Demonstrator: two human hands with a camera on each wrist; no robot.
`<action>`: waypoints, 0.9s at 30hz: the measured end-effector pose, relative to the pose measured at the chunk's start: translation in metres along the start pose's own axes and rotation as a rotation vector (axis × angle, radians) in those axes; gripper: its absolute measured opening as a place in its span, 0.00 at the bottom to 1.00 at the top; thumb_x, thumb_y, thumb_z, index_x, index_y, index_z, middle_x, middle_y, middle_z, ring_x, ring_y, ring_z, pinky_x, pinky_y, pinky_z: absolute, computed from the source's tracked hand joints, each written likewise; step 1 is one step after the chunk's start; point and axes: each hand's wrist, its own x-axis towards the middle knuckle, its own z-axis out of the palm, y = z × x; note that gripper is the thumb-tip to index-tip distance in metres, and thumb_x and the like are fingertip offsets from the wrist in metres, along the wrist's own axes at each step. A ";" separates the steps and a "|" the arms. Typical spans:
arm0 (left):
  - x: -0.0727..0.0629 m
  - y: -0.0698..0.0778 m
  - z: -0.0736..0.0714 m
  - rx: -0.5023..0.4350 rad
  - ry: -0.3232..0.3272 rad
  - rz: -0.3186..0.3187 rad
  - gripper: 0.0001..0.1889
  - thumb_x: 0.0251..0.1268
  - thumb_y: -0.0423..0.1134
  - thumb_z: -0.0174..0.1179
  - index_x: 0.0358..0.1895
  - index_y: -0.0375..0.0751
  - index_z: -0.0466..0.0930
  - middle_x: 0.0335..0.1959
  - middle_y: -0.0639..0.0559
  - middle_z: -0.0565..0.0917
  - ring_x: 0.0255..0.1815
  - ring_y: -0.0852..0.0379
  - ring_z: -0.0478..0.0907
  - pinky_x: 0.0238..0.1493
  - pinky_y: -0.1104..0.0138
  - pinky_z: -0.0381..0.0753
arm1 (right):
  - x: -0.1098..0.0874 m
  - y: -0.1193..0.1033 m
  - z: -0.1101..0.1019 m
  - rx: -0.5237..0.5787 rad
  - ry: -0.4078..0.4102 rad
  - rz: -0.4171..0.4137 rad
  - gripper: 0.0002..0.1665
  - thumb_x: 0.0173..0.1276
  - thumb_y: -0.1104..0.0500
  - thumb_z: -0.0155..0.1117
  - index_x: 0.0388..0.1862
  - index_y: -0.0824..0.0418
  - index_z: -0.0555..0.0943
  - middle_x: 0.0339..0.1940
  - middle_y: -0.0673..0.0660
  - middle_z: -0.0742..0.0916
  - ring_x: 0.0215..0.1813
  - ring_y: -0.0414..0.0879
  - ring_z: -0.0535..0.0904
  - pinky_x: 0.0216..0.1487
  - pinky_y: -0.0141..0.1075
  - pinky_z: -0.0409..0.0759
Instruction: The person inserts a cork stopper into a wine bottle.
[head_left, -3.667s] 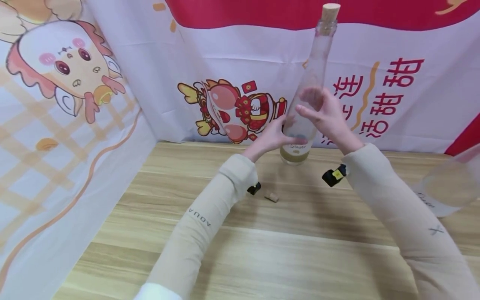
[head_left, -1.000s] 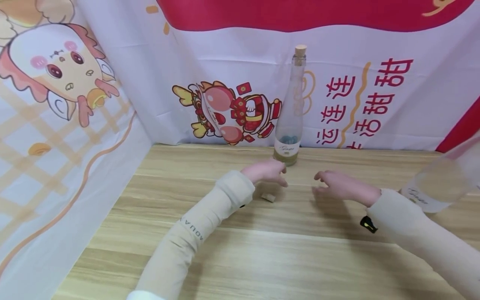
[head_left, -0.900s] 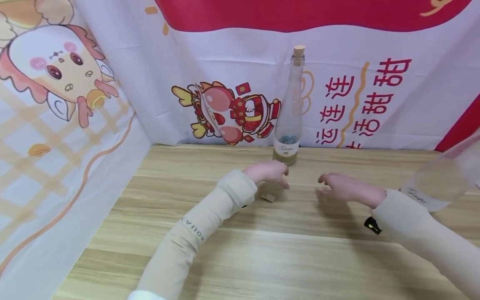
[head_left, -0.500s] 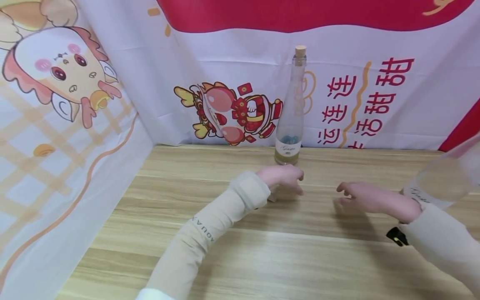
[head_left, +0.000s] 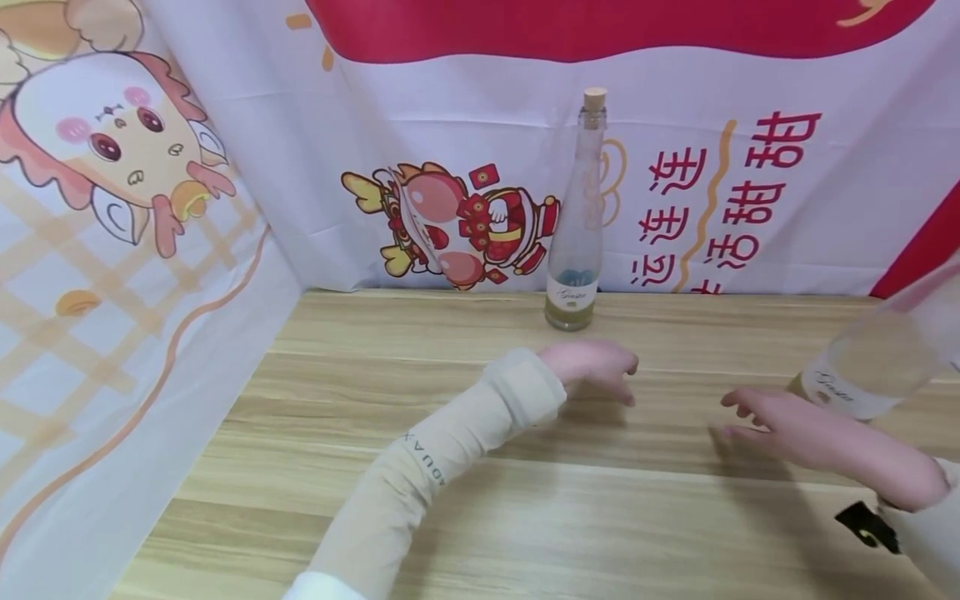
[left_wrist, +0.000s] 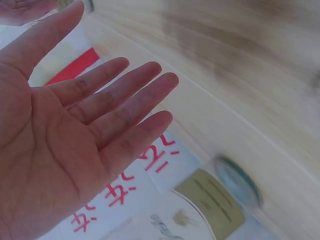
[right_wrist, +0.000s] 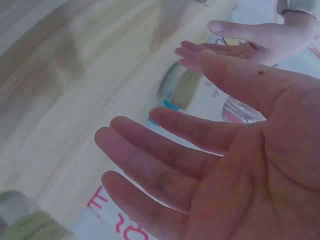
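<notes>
A clear glass bottle (head_left: 576, 250) with a cork (head_left: 595, 99) in its neck stands upright near the back of the table. In front of it and a little to the right, my left hand (head_left: 592, 365) hovers over the wood, fingers extended and holding nothing; the left wrist view shows its bare palm (left_wrist: 45, 145). My right hand (head_left: 806, 429) is likewise unoccupied, held over the table in front of a second clear bottle (head_left: 873, 358) at the right. That bottle's top runs out of the head view. In the right wrist view the palm (right_wrist: 240, 180) faces the camera, fingers spread.
The wooden table (head_left: 360, 400) meets a white printed cloth (head_left: 465, 108) along its back. Another printed cloth (head_left: 135, 333) hangs along the left edge. The small cork piece seen earlier on the table is hidden behind the left arm in the head view.
Both hands have let go of the corked bottle, which now stands straighter and slightly left. Since then both hands have moved right and nearer, the left hand passing over the small cork piece.
</notes>
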 end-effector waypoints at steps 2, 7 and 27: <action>0.005 0.007 -0.001 -0.001 -0.003 0.005 0.26 0.57 0.50 0.60 0.57 0.42 0.70 0.56 0.53 0.75 0.54 0.60 0.71 0.55 0.73 0.67 | -0.008 0.000 -0.001 -0.002 0.028 0.019 0.23 0.61 0.54 0.62 0.47 0.72 0.73 0.41 0.63 0.82 0.40 0.55 0.79 0.38 0.48 0.78; 0.017 0.025 -0.004 -0.030 -0.010 0.014 0.26 0.56 0.50 0.61 0.57 0.43 0.70 0.56 0.55 0.74 0.54 0.62 0.71 0.54 0.74 0.67 | -0.025 0.000 -0.010 -0.021 0.143 0.063 0.23 0.61 0.54 0.63 0.47 0.71 0.74 0.38 0.61 0.84 0.39 0.54 0.80 0.37 0.49 0.78; 0.072 0.082 -0.013 -0.265 0.205 0.086 0.27 0.56 0.53 0.61 0.59 0.51 0.69 0.52 0.63 0.76 0.51 0.72 0.70 0.49 0.83 0.66 | -0.061 0.013 -0.039 0.270 0.947 0.139 0.19 0.61 0.68 0.59 0.35 0.40 0.78 0.32 0.24 0.77 0.39 0.13 0.64 0.41 0.09 0.58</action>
